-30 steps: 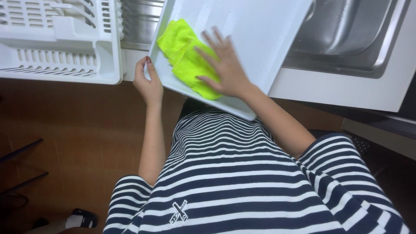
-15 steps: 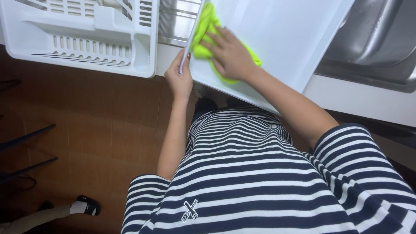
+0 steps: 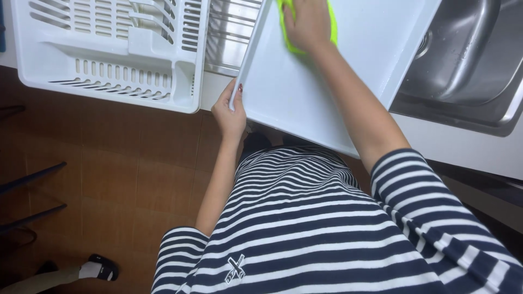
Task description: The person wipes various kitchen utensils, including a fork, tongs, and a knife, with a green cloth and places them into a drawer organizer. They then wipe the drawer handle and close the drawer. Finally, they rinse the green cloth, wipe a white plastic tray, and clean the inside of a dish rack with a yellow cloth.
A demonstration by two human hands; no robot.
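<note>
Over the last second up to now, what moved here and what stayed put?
The right hand pushed the yellow-green cloth up the white tray, from its near end to its far end. The left hand kept its grip on the tray's left edge. The white dish rack and the steel sink stayed where they were.

Tray (image 3: 305, 98) between dish rack (image 3: 114, 51) and sink (image 3: 468, 60)
</note>
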